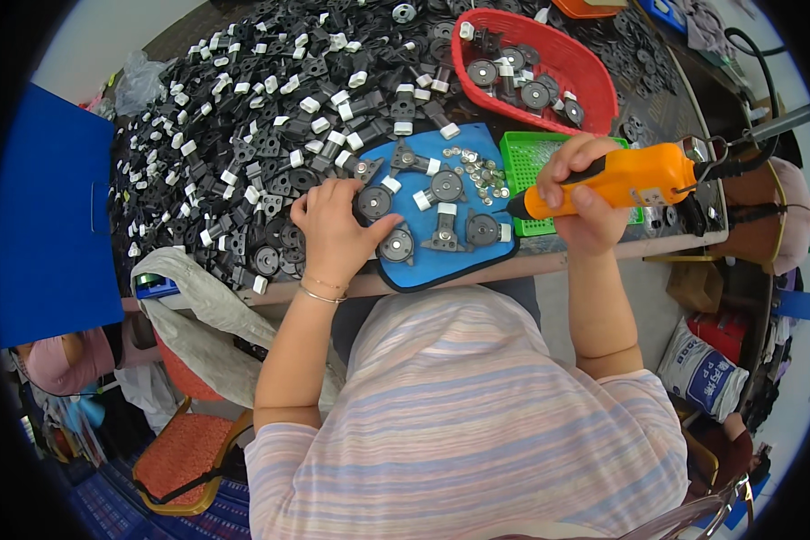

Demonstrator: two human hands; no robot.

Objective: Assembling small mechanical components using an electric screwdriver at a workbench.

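Note:
My right hand [587, 191] is wrapped round an orange electric screwdriver [639, 176]. Its black tip points left, close to a cluster of small shiny metal pieces [481, 175] on a blue mat [441, 268]. On the same mat lie several black parts with round discs and white tabs, among them a disc part [483, 229] and an upright-lying part [445, 229]. My left hand [337, 229] rests at the mat's left edge, thumb stretched away from the fingers. Its fingers are beside one black disc part [374, 202], and the thumb reaches over another [396, 244]; whether they touch is unclear.
A large heap of black parts with white tabs [270, 117] covers the table's left and back. Beyond the mat stands a red basket [603, 90] of disc parts, with a green tray [524, 153] nearer. A black cable [769, 99] runs from the screwdriver. Grey cloth [189, 288] hangs over the table's edge.

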